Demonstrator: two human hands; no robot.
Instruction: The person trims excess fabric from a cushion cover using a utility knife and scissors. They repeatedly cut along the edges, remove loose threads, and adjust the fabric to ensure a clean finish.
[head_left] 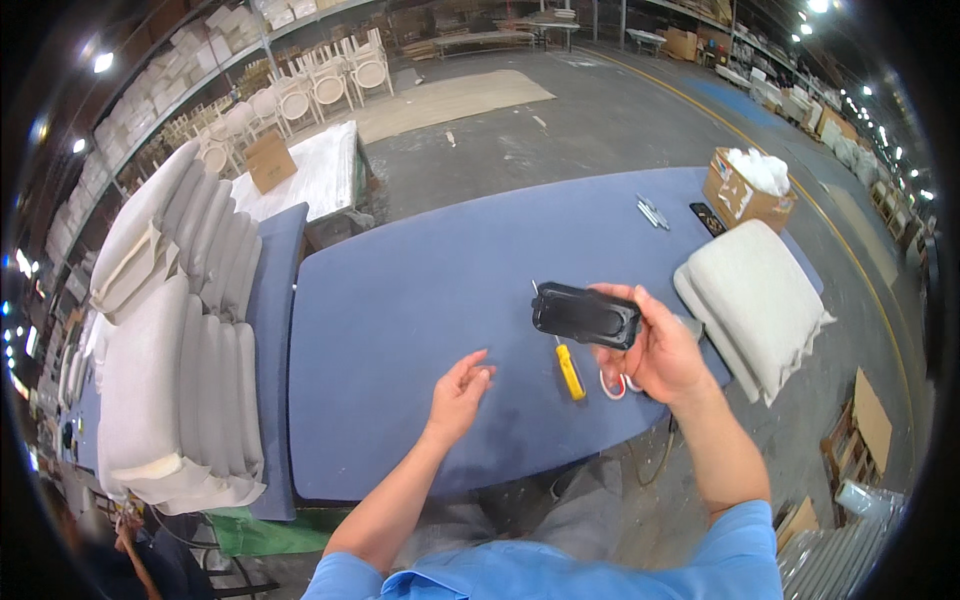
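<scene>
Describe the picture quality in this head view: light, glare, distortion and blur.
Head view: ceiling lamps flare white near the rim; fisheye bends the blue table edges and darkens the corners; light is even, with only soft shadows under the left hand; the right hand and its black device look reasonably sharp, the far chairs small and softer.

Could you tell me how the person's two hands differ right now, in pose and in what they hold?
The right hand is raised and grips a black oblong device; the left hand holds nothing. The right hand's fingers curl around the device; the left hand's lie loosely open, low over the blue table. Both are bare and come from blue sleeves.
</scene>
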